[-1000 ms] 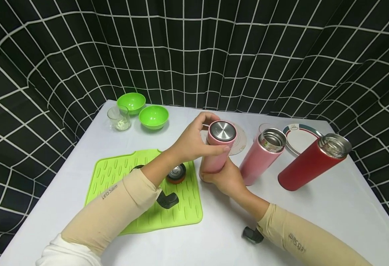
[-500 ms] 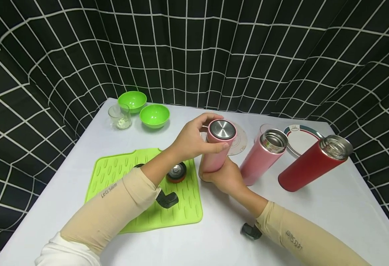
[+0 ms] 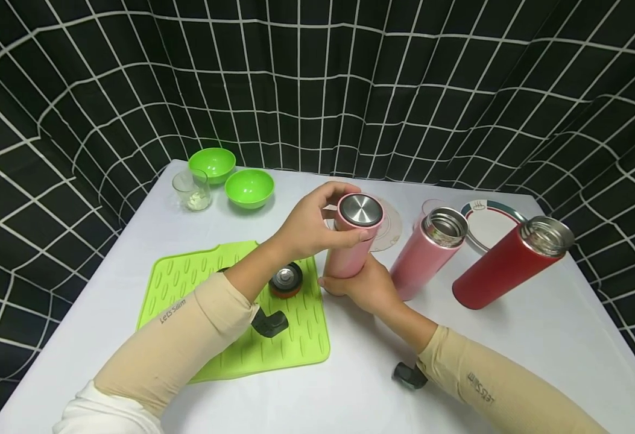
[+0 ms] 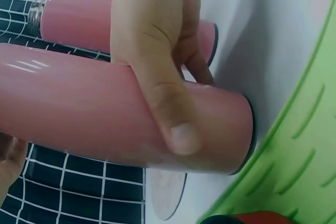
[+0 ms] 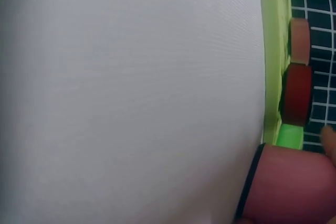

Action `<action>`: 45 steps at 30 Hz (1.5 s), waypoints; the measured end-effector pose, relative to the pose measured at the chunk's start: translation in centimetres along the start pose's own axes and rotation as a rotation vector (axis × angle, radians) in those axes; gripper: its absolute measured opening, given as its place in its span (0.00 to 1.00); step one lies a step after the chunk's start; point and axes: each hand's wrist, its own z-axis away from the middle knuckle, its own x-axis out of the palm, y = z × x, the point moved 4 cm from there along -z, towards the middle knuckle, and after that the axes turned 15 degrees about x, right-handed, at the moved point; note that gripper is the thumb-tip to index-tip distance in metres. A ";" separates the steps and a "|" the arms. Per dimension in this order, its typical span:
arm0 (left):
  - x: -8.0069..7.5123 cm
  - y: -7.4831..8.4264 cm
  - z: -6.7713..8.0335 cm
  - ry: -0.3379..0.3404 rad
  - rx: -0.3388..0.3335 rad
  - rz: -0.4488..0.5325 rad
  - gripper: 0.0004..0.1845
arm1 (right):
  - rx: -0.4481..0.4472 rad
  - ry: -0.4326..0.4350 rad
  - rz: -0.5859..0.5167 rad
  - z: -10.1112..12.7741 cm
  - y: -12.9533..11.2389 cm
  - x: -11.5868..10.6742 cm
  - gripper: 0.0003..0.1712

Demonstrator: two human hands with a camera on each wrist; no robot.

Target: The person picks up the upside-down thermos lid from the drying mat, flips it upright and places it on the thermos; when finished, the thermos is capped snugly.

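Two hands work on one tall pink metal flask [image 3: 350, 253], which stands in the middle of the frame on the white table [image 3: 540, 343], just right of the green silicone mat [image 3: 198, 283]. The left hand [image 3: 309, 226] curls its fingers round the pink lid with a shiny steel top [image 3: 360, 212]. The right hand [image 3: 368, 289] grips the lower body near the base. To turn the lid well, I think the lower hand should keep the body firm and upright, while the upper hand twists evenly without tilting. The flask is smooth and matte pink, with a dark ring at the base [image 4: 251, 140]. In the left wrist view the thumb [image 4: 176, 124] presses flat on its side.
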 end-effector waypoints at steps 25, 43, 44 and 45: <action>0.3 -1.1 0.2 -0.105 0.065 0.037 0.39 | -0.007 -0.022 0.028 -0.1 0.6 0.1 0.26; -0.2 -0.6 0.0 -0.086 -0.035 0.114 0.35 | -0.016 0.013 0.072 0.0 0.3 0.0 0.25; -0.3 -0.6 -0.1 -0.109 -0.043 0.143 0.36 | -0.018 0.014 0.073 0.0 0.2 0.0 0.25; -0.2 -0.6 -0.1 -0.119 -0.054 0.157 0.38 | -0.018 0.014 0.071 -0.1 0.1 -0.1 0.26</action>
